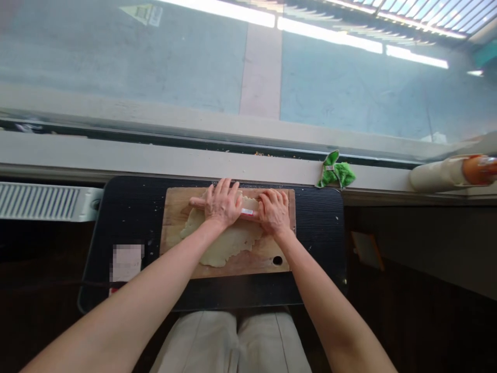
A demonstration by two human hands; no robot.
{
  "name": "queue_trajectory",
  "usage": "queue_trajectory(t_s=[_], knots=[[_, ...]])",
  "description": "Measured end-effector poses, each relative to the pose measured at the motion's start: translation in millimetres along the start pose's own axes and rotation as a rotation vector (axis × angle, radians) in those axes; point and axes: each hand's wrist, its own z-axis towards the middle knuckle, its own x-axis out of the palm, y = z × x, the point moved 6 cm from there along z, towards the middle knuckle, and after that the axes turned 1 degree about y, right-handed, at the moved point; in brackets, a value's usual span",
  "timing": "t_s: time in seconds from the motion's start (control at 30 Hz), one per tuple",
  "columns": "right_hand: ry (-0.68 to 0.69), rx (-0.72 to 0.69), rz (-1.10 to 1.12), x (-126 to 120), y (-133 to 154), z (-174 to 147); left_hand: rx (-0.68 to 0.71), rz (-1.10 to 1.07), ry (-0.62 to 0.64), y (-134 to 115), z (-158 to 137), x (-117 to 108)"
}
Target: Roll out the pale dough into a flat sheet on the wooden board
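Observation:
A thin wooden rolling pin (249,212) with a small white and red label lies across a flat sheet of pale dough (229,243). My left hand (222,202) rests over the pin left of the label, its fingers pointing away from me. To the right of the label, my right hand (275,210) is curled over the pin, covering that end. The dough has ragged edges and spreads towards me from under the pin. Beneath it is a wooden cutting board (267,261) with a dark oval hole near its front right corner.
The board lies on a black table (318,233) against a window sill (186,158). A green cloth (336,171) hangs at the sill's edge. A pale, partly blurred packet (126,261) is at the table's left. A white radiator (46,202) stands left, a cream cylindrical object (437,174) right.

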Motion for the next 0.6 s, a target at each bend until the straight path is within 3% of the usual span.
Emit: queue_trajectory(t_s=[0.1,0.27,0.37,0.47,0.6], knots=[[-0.045,0.085,-0.010,-23.5,-44.8,17.2,0.011,-0.015,-0.015,-3.4,10.4,2.0],[-0.225,0.439,-0.119,-85.8,-171.8,13.9,0.095,0.020,-0.026,-3.2,0.3,3.1],[-0.212,0.559,-0.110,-98.6,-231.5,26.9,0.099,0.058,-0.009,-1.5,2.1,5.8],[-0.127,0.593,-0.075,-84.4,-259.8,46.8,0.106,0.087,-0.002,-1.9,4.8,7.6],[-0.074,0.528,-0.031,-71.1,-266.1,63.0,0.111,0.092,0.008,-3.2,5.1,9.1]])
